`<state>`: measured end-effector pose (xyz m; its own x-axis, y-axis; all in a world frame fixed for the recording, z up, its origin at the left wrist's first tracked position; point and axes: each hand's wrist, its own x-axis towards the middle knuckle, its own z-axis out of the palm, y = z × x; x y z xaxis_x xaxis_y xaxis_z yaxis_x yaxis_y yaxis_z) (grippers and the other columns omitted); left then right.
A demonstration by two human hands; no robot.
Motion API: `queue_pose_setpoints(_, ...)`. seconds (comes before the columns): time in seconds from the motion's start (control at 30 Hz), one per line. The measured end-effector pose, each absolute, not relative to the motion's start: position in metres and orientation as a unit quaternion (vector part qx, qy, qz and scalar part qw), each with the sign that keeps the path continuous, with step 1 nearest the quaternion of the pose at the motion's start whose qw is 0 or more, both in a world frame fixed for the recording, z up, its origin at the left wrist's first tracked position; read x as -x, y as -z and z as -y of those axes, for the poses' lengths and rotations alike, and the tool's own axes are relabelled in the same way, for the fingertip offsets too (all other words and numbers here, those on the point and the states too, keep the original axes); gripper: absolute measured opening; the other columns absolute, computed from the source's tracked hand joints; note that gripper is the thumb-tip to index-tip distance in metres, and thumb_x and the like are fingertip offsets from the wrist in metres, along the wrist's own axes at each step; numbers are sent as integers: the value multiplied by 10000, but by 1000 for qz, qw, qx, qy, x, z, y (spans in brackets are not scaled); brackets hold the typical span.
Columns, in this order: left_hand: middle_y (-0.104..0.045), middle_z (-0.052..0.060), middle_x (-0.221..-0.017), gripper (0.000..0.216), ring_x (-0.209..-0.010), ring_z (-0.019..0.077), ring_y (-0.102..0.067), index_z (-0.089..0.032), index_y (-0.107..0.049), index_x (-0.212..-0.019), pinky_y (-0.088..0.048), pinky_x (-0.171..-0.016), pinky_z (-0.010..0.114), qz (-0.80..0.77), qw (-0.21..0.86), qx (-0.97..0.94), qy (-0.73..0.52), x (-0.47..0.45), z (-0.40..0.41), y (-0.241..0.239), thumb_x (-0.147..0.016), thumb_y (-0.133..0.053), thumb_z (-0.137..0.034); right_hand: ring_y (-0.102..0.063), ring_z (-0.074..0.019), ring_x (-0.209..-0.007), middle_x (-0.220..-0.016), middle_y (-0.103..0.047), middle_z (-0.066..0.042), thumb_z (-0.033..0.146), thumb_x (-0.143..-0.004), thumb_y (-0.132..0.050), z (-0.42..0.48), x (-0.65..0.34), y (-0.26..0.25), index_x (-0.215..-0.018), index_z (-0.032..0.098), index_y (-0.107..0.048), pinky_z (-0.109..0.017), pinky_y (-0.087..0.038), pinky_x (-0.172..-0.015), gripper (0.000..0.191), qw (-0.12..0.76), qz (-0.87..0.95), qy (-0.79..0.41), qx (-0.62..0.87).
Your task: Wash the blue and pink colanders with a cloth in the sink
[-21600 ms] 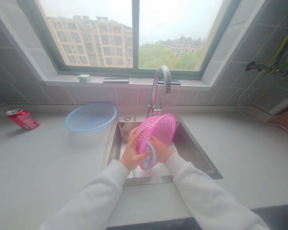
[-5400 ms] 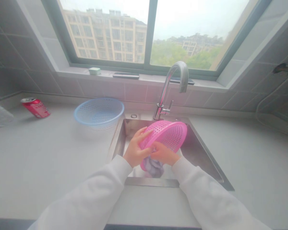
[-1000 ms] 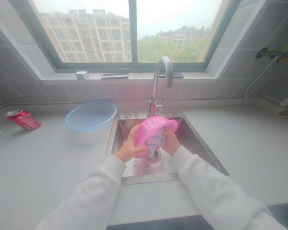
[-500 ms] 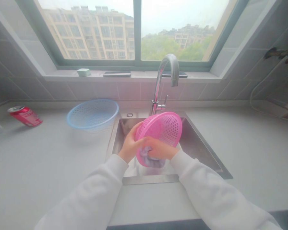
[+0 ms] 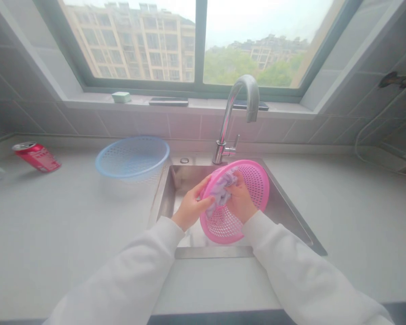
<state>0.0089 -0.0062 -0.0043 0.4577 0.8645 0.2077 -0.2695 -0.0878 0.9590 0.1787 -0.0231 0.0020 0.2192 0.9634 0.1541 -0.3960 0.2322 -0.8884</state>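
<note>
Beneath the window (image 5: 199,54), over the steel sink (image 5: 213,253) at centre frame, my left fingers (image 5: 205,204) clasp the tilted pink colander (image 5: 258,184), my right fingers (image 5: 237,192) bunch a lilac cloth (image 5: 219,192) inside, and pressing too hard could twist the colander loose.

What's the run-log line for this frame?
left hand: grips pink colander by rim; right hand: holds cloth inside it; pose: tilted over sink; blue colander: on counter, left of sink

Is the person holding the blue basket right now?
No, the left hand grips the pink basket, while the blue basket stands on the counter beside the sink.
</note>
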Motion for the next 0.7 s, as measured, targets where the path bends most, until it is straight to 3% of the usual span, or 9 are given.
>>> queue_pose_setpoints(0.1, -727, 88, -1330, 650, -1209, 289, -677, -222, -662, -1365, -534, -1041, 395, -248, 638, -508, -523, -8, 5, 3, -774, -832, -434, -638, -192, -941, -1020, -662, 2, 125, -724, -718, 28, -175, -9, -966, 260, -684, -345, -518, -859, 279, 514, 584, -464, 423)
queue_pose_setpoints(0.2, -767, 48, -1057, 615, -891, 197, -713, -219, -654, -1308, -563, -815, 314, -272, 631, -445, -575, -3, 2, 3, -766, -833, -448, -623, -200, -974, -1107, -629, -36, -1, -684, -577, 30, -176, -13, -904, 219, -723, -337, -486, -858, 344, 281, 747, -403, 448)
queue_pose_setpoints(0.27, -762, 44, -1033, 606, -886, 197, -708, -222, -650, -1289, -561, -814, 318, -280, 622, -445, -581, 1, 1, 3, -757, -842, -440, -595, -170, -842, -1030, -609, -32, -41, -658, -530, 30, -180, -12, -862, 213, -733, -312, -463, -782, 384, 189, 783, -372, 461)
queue_pose_setpoints(0.33, -756, 66, -1137, 622, -1019, 234, -710, -230, -638, -1314, -561, -917, 364, -277, 613, -465, -575, 1, 1, 4, -762, -839, -437, -551, -152, -759, -952, -588, -24, -61, -643, -518, 30, -183, -8, -812, 208, -730, -310, -448, -762, 382, 168, 791, -351, 472)
queue_pose_setpoints(0.43, -709, 99, -1330, 638, -1240, 299, -655, -237, -627, -1373, -503, -1089, 441, -275, 605, -516, -540, -2, 3, 8, -792, -817, -418, -585, -176, -836, -986, -622, -28, -45, -646, -542, 31, -183, -4, -835, 216, -731, -333, -466, -831, 374, 238, 774, -362, 463)
queue_pose_setpoints(0.5, -673, 105, -1416, 642, -1330, 332, -606, -238, -638, -1388, -457, -1155, 466, -271, 601, -553, -510, -5, 6, 10, -795, -820, -402, -615, -200, -919, -1023, -656, -27, 8, -663, -599, 31, -182, -2, -899, 228, -726, -346, -483, -863, 346, 352, 718, -396, 451)
queue_pose_setpoints(0.63, -623, 93, -1500, 680, -1406, 359, -547, -252, -625, -1432, -423, -1196, 482, -246, 601, -582, -490, -10, 12, 9, -798, -818, -402, -625, -181, -824, -922, -662, 28, 225, -725, -761, 26, -181, -3, -1033, 297, -654, -328, -517, -768, 333, 632, 467, -468, 405)
queue_pose_setpoints(0.7, -636, 95, -1481, 671, -1387, 358, -563, -249, -631, -1425, -445, -1177, 481, -238, 607, -575, -496, -11, 12, 7, -799, -810, -412, -618, -171, -784, -898, -652, 44, 276, -739, -776, 23, -180, -4, -1057, 322, -633, -321, -515, -746, 352, 674, 406, -480, 389)
